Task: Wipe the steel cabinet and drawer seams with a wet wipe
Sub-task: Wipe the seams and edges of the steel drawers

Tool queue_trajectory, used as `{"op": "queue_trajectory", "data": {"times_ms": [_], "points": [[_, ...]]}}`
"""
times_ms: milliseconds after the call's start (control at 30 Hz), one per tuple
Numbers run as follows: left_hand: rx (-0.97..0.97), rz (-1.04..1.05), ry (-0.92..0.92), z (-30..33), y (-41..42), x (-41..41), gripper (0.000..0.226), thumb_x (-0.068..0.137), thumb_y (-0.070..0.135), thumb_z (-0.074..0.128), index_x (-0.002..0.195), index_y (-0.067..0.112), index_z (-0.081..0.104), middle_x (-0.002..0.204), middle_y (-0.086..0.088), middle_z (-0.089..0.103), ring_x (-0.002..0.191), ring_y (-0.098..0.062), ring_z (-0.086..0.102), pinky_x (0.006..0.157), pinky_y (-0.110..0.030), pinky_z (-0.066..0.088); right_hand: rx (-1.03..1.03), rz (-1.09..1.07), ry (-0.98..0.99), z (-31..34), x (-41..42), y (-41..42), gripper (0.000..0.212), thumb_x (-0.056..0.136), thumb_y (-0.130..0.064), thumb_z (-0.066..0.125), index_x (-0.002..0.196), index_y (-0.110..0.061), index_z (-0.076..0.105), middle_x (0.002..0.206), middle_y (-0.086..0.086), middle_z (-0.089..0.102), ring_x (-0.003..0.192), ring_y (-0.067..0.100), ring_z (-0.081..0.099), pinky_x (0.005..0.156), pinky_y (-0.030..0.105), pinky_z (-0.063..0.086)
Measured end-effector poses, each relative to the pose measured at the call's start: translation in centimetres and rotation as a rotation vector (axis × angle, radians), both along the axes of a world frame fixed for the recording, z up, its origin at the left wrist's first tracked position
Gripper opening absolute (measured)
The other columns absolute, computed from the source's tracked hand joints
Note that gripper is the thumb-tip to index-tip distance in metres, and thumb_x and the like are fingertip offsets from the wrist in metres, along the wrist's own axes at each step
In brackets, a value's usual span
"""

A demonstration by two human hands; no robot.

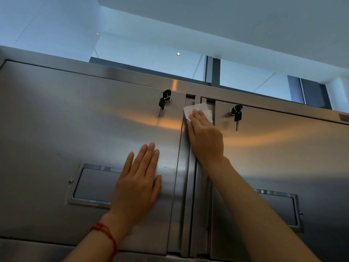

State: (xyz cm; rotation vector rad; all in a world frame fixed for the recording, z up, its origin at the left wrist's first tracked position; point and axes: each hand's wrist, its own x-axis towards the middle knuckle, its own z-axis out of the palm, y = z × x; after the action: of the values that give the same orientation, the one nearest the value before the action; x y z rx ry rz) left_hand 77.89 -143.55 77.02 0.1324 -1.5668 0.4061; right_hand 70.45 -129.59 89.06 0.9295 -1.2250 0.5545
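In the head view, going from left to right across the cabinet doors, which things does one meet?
Left handle → left hand → left key → right hand on the wipe → right key → right handle.

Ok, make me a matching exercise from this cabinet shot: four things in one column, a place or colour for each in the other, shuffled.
1. wipe
2. left hand
3. right key
4. bracelet

A. flat on the left door
B. under the right hand, at the top of the middle seam
C. red
D. hanging on the right door

Pairs: 1-B, 2-A, 3-D, 4-C
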Motion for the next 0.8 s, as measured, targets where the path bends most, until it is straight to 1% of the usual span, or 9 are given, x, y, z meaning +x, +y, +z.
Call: {"op": "queue_trajectory", "data": {"times_ms": [100,167,233,300,400,467,533,633,800], "points": [[0.005,-0.007,0.001,0.0,0.1,0.1,0.059,0.099,0.036,0.013,0.134,0.000,0.043,0.143,-0.018,0.038,0.134,-0.030,0.034,0.109,-0.044,0.022,-0.008,-0.006,0.052,0.0,-0.1,0.3,0.025,0.091,-0.007,0.058,0.110,0.008,0.064,0.119,0.025,0.060,0.111,0.035,0.058,0.087,0.045,0.050],[0.007,-0.015,0.001,-0.1,0.1,0.1,0.058,0.098,0.036,0.014,0.135,0.000,0.042,0.143,-0.017,0.037,0.134,-0.031,0.033,0.109,-0.044,0.023,-0.006,-0.020,0.055,0.9,-0.1,0.4,0.027,0.094,-0.010,0.054,0.114,0.006,0.063,0.123,0.022,0.058,0.115,0.033,0.057,0.089,0.044,0.049],[0.007,-0.022,0.001,-0.1,0.1,0.2,0.058,0.098,0.036,0.015,0.135,0.000,0.042,0.144,-0.017,0.037,0.134,-0.030,0.033,0.108,-0.045,0.023,0.010,-0.043,0.034,1.4,-0.3,0.3,0.031,0.098,-0.015,0.047,0.122,0.002,0.059,0.132,0.019,0.052,0.124,0.029,0.050,0.096,0.041,0.045],[0.002,-0.026,0.004,-0.1,0.1,0.2,0.056,0.098,0.034,0.018,0.135,0.000,0.042,0.144,-0.017,0.037,0.134,-0.031,0.033,0.108,-0.045,0.024,0.032,-0.086,0.035,1.3,-0.4,0.2,0.033,0.099,-0.016,0.045,0.125,0.001,0.056,0.135,0.018,0.050,0.128,0.027,0.046,0.098,0.041,0.044],[-0.005,-0.024,0.009,-0.1,0.1,0.1,0.054,0.094,0.031,0.028,0.134,-0.001,0.042,0.143,-0.018,0.037,0.134,-0.031,0.033,0.108,-0.045,0.024,0.048,-0.120,0.136,0.8,-0.7,0.6,0.026,0.091,-0.009,0.058,0.111,0.006,0.064,0.119,0.023,0.060,0.113,0.034,0.057,0.083,0.047,0.053],[-0.005,-0.023,0.005,-0.1,0.1,0.1,0.054,0.092,0.030,0.030,0.134,-0.001,0.042,0.143,-0.018,0.037,0.134,-0.031,0.033,0.107,-0.045,0.024,0.050,-0.137,0.211,1.1,-0.8,1.1,0.022,0.087,-0.007,0.062,0.104,0.007,0.068,0.111,0.024,0.064,0.106,0.036,0.061,0.075,0.049,0.056],[-0.003,-0.019,0.003,-0.1,0.1,0.1,0.054,0.093,0.031,0.028,0.135,0.000,0.042,0.143,-0.018,0.036,0.134,-0.031,0.033,0.107,-0.046,0.025,0.071,-0.149,0.245,1.7,-0.7,1.4,0.022,0.088,-0.007,0.061,0.103,0.007,0.068,0.110,0.024,0.065,0.105,0.036,0.062,0.073,0.050,0.057],[-0.003,-0.020,0.005,-0.1,0.0,0.1,0.056,0.097,0.034,0.019,0.135,0.000,0.042,0.143,-0.018,0.037,0.134,-0.031,0.033,0.107,-0.045,0.024,0.104,-0.138,0.269,2.2,-0.7,1.8,0.024,0.088,-0.009,0.058,0.103,0.007,0.068,0.111,0.024,0.064,0.106,0.037,0.061,0.072,0.051,0.056],[-0.010,-0.020,0.011,-0.1,-0.1,0.1,0.056,0.098,0.035,0.017,0.135,0.000,0.042,0.143,-0.017,0.037,0.134,-0.030,0.033,0.108,-0.045,0.024,0.218,-0.112,0.373,2.1,-1.7,3.1,0.021,0.085,-0.006,0.062,0.102,0.006,0.068,0.112,0.024,0.064,0.107,0.036,0.061,0.071,0.051,0.057]]}}
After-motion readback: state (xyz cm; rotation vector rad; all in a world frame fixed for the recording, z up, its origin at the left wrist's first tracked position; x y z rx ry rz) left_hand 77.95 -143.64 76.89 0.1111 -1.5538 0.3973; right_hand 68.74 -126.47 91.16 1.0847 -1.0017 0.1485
